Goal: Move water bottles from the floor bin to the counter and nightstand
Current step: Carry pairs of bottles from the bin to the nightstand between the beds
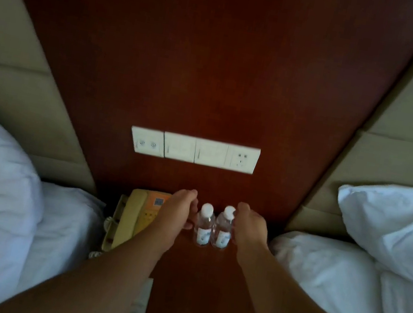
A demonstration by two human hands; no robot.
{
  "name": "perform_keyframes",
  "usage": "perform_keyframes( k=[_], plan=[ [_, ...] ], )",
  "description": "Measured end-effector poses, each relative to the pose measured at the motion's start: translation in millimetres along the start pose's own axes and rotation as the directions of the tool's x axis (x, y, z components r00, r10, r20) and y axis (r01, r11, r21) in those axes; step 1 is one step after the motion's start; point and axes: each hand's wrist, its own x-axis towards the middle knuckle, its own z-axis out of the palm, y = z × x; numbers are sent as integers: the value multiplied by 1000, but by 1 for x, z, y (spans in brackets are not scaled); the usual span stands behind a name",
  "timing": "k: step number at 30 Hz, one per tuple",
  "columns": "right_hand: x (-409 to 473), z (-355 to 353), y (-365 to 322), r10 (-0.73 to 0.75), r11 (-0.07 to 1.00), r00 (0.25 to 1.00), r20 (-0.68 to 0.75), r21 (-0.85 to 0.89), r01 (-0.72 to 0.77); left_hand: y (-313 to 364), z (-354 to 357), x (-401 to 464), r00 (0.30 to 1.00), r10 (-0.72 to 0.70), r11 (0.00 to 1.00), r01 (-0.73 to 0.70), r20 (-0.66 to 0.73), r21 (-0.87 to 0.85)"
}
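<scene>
Two hands flank a pair of bottles: the left hand (180, 210) curls loosely beside the left bottle (204, 225), thumb near its side, while the right hand (249, 226) cups the right bottle (223, 227) (whether either truly grips is unclear). Both bottles stand upright, touching, on the dark wooden nightstand (195, 278). A beige telephone (134, 215) sits left, a switch panel (194, 150) behind, white pillows (394, 225) either side

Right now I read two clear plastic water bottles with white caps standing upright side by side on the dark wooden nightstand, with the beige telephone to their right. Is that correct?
One detail is off: the beige telephone sits to the left of the two clear plastic water bottles, not the right. The head view shows it. They do stand upright side by side on the dark wooden nightstand.
</scene>
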Motion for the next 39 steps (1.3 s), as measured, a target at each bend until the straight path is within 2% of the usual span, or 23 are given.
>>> perform_keyframes(
  k=[4, 8, 12, 16, 20, 27, 33, 36, 39],
  plan=[
    [-64, 10, -67, 118, 990, 979, 164, 57, -128, 74, -14, -40, 998, 67, 997, -68, -15, -26],
    [-127, 13, -137, 9, 1000, 967, 256, -15, -6, 150, -38, -96, 992, 105, 994, -106, -66, -10],
    [-191, 15, -199, -82, 995, 927, 367, -18, 96, 207, -72, -160, 960, 241, 968, -249, -140, -41],
    [-259, 33, -247, -198, 973, 849, 489, -5, 230, 254, -114, -223, 909, 318, 939, -342, -271, -45],
    [-338, 63, -273, -280, 944, 724, 630, 45, 326, 286, -169, -298, 818, 381, 905, -425, -431, -6],
    [-507, 120, -257, -266, 910, 434, 861, 77, 406, 279, -280, -460, 606, 383, 869, -492, -697, 49],
    [-695, 149, -183, -156, 901, 136, 978, 85, 425, 217, -363, -634, 303, 295, 866, -486, -906, 119],
    [-791, 147, -134, -109, 917, -16, 994, 107, 384, 172, -389, -731, 152, 261, 873, -459, -953, 166],
    [-892, 134, -78, -47, 900, -177, 983, 118, 419, 120, -411, -835, 3, 205, 886, -427, -979, 184]
  ],
)
